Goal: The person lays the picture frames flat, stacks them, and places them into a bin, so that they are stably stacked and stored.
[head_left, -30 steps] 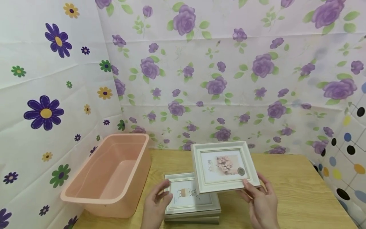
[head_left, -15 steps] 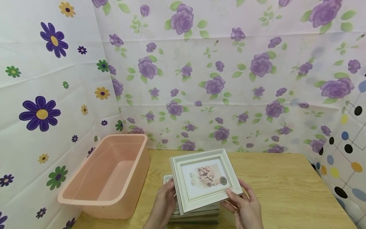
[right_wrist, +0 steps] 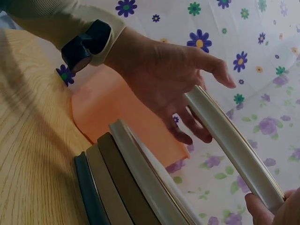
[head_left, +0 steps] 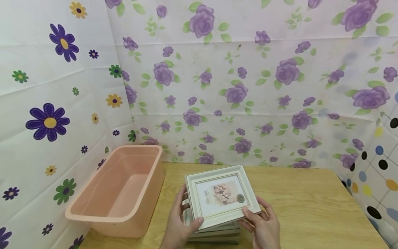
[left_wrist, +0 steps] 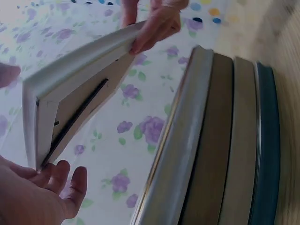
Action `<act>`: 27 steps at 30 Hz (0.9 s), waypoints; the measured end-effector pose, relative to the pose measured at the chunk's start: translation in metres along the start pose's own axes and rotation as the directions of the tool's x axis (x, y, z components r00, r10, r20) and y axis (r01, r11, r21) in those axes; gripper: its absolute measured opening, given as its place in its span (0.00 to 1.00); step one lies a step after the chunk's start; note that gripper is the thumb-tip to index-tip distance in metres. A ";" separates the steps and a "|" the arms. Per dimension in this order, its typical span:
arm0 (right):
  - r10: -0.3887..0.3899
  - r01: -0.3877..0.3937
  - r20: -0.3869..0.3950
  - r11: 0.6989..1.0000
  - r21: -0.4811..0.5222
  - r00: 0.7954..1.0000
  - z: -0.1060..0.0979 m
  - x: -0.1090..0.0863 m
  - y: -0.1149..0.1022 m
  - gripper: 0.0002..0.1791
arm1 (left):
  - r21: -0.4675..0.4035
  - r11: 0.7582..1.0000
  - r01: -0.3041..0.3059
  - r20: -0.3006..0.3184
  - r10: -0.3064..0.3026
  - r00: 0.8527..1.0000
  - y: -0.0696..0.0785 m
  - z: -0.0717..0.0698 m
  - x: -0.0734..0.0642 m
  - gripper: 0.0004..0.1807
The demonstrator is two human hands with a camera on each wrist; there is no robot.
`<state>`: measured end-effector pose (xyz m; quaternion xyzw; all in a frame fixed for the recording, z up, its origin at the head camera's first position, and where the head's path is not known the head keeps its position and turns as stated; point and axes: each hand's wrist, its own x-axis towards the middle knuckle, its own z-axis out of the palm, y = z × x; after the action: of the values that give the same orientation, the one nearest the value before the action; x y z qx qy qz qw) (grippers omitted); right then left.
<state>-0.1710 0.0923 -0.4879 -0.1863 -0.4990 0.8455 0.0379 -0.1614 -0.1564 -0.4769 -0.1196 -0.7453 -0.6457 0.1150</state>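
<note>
A white picture frame with a pink flower print and a round dark sticker is held tilted above a stack of several frames. My right hand pinches its near right corner, thumb on the front, fingers underneath. My left hand is at the left edge, its fingertips touching the frame from below. Its thumb is spread apart from the frame in the right wrist view. The left wrist view shows the held frame's brown back with a dark strip. The stacked frames' edges are silvery, brown, tan and dark teal there.
A deep peach-coloured plastic basin stands left of the stack on the wood-grain table. Flower-patterned sheets rise behind and to the left. A dotted sheet hangs at the right.
The right hand has brought the held frame left and lower, over the stack. The left hand, earlier beside the stack's top frame, now meets the held frame's left edge.
</note>
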 end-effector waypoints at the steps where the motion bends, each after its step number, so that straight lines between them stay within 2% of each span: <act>1: -0.003 0.003 -0.004 1.000 -0.007 1.000 0.001 0.000 0.001 0.31 | 0.096 0.995 -0.015 -0.005 0.015 1.000 -0.001 0.000 -0.001 0.64; 3: -0.008 0.008 -0.003 0.999 -0.031 1.000 0.002 0.000 0.002 0.35 | 0.267 0.962 -0.047 0.001 0.049 0.999 -0.003 0.000 -0.003 0.71; 6: -0.016 0.017 0.020 0.998 -0.063 1.000 0.004 -0.001 0.003 0.39 | 0.444 0.891 -0.101 0.023 0.101 0.995 -0.007 -0.002 -0.004 0.80; 7: -0.018 0.021 0.034 0.997 -0.074 0.999 0.004 -0.002 0.003 0.39 | 0.475 0.874 -0.100 0.027 0.100 0.995 -0.008 -0.003 -0.004 0.82; 10: -0.022 0.032 0.082 0.992 -0.119 0.996 0.004 -0.003 0.002 0.42 | 0.514 0.849 -0.124 0.026 0.129 0.991 -0.011 -0.008 -0.003 0.82; 12: -0.025 0.045 0.120 0.984 -0.172 0.993 0.004 -0.003 0.001 0.46 | 0.514 0.850 -0.116 0.023 0.121 0.992 -0.013 -0.012 -0.002 0.81; 14: -0.034 0.072 0.154 0.967 -0.243 0.988 0.004 -0.002 0.000 0.50 | 0.490 0.867 -0.089 0.015 0.094 0.995 -0.015 -0.017 0.000 0.80; 17: -0.057 0.129 0.200 0.921 -0.367 0.978 0.003 0.000 -0.002 0.53 | 0.456 0.888 -0.059 0.004 0.064 0.998 -0.021 -0.024 0.002 0.78; 19: -0.076 0.171 0.230 0.886 -0.432 0.970 0.003 0.001 -0.003 0.54 | 0.449 0.891 -0.063 0.002 0.070 0.998 -0.025 -0.028 0.004 0.77; 23: -0.107 0.249 0.283 0.812 -0.528 0.953 0.002 0.004 -0.002 0.58 | 0.492 0.865 -0.093 0.021 0.095 0.995 -0.035 -0.033 0.005 0.77; 27: -0.142 0.307 0.300 0.719 -0.624 0.943 0.002 0.006 0.000 0.60 | 0.513 0.856 -0.068 0.036 0.058 0.998 -0.042 -0.035 0.006 0.79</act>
<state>-0.1775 0.0917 -0.4888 -0.0255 -0.7859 0.6176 0.0141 -0.1801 -0.1965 -0.5098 -0.1151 -0.8872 -0.4184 0.1567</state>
